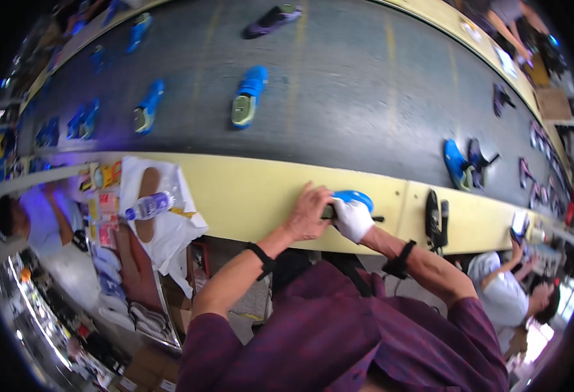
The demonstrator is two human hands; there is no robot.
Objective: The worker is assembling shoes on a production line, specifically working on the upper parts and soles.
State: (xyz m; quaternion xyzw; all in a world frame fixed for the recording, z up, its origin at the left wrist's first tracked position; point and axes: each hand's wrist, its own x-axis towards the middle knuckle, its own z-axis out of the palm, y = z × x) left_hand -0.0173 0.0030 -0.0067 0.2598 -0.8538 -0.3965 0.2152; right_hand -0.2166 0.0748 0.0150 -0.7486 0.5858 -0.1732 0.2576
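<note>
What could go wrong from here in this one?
At the blue shoe, a dark handle-like piece juts out beside the gloved right hand, close to the bare left hand; a slip might hurt the ungloved one. The clear bottle lies on its side on a white sheet hanging over an edge, so a tug could roll it off.

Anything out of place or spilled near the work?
A plastic bottle lies on its side on a rumpled white sheet that droops over an edge; no spill shows. Oddly, the right hand is gloved, the left hand bare.

No readable lettering anywhere.
</note>
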